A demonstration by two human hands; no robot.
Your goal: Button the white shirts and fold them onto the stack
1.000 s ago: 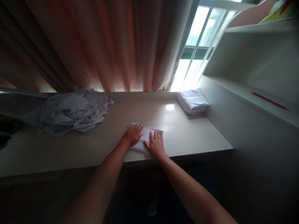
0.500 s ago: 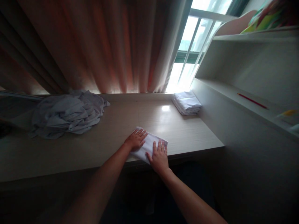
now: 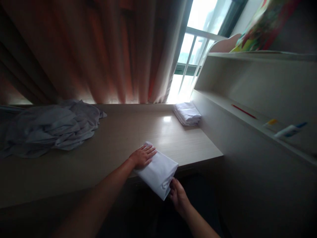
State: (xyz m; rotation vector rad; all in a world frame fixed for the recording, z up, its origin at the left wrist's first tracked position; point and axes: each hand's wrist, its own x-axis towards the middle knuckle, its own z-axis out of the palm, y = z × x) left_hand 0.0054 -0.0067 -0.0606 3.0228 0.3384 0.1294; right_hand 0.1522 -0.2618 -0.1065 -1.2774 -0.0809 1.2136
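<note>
- Cloth (image 3: pixel 158 173), white and folded flat, lies on the pale wooden counter (image 3: pixel 128 132), its six o'clock corner overhanging.
- Left hand (image 3: pixel 143 156): grip released, palm flat at ten o'clock.
- Right hand (image 3: pixel 178 195): at four o'clock, fingers curled against the edge; cannot tell whether pinching.
- Neat white fabric stack (image 3: pixel 187 114), one o'clock.

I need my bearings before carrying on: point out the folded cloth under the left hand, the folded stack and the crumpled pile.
Folded cloth (image 3: pixel 159 169): head view, middle of its upper face.
Folded stack (image 3: pixel 187 110): head view, top layer.
Crumpled pile (image 3: pixel 65 125): head view, middle of its bunched fabric.
</note>
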